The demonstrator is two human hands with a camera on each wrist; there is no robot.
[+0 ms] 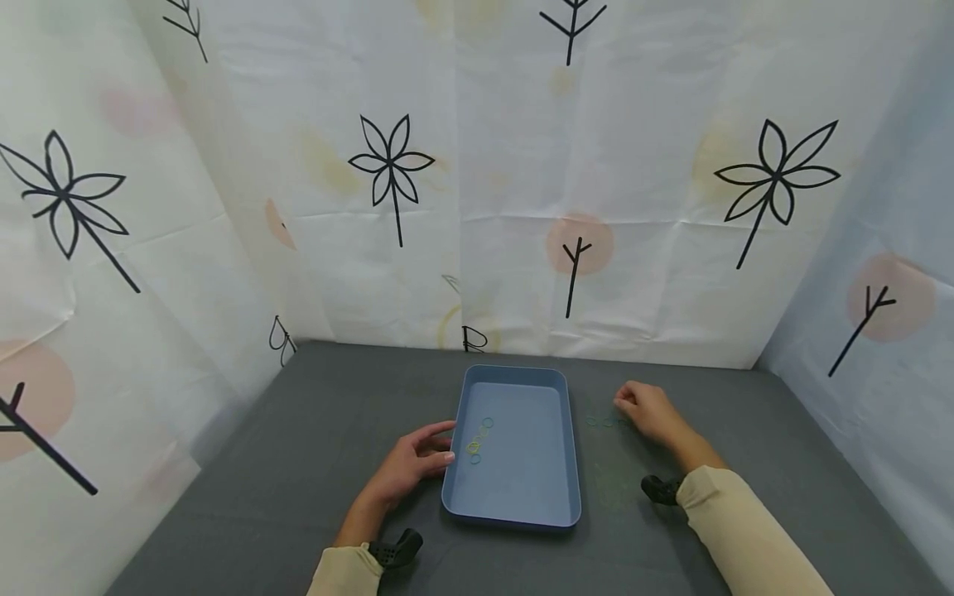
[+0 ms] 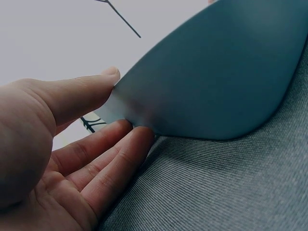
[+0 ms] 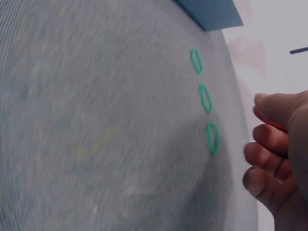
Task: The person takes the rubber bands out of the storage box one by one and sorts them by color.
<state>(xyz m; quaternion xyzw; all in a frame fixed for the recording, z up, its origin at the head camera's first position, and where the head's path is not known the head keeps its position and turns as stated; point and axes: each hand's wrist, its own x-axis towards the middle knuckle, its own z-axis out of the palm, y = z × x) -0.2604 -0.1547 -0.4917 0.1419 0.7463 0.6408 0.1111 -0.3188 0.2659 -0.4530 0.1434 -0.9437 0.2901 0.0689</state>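
Step in hand, by my judgement: handling small rings at the right while the left hand (image 1: 413, 463) steadies the tray. The next move, I judge, calls for a precise fingertip pinch close to the cloth.

Left hand, nearest: fingers relaxed and parted from the thumb; I see thumb and fingertips touching the tray's outer left wall, not wrapped round it.

Tray: blue, shallow, rectangular with rounded corners (image 1: 529, 455), flat on the table before me.

Tray contents: thin yellow and blue-green rings (image 1: 474, 449), an uneven line along the left side of the floor.

Right hand (image 1: 652, 411): fingers curled inward, thumb drawn in against the forefinger; I see nothing held, but cannot see between the pads.

Loose stock: three thin green rings (image 3: 202, 99), in a row on the grey woven tabletop (image 1: 373, 368) between tray and right hand, the outermost just beside the fingers.

Farthest: white printed cloth backdrop (image 1: 507, 273).
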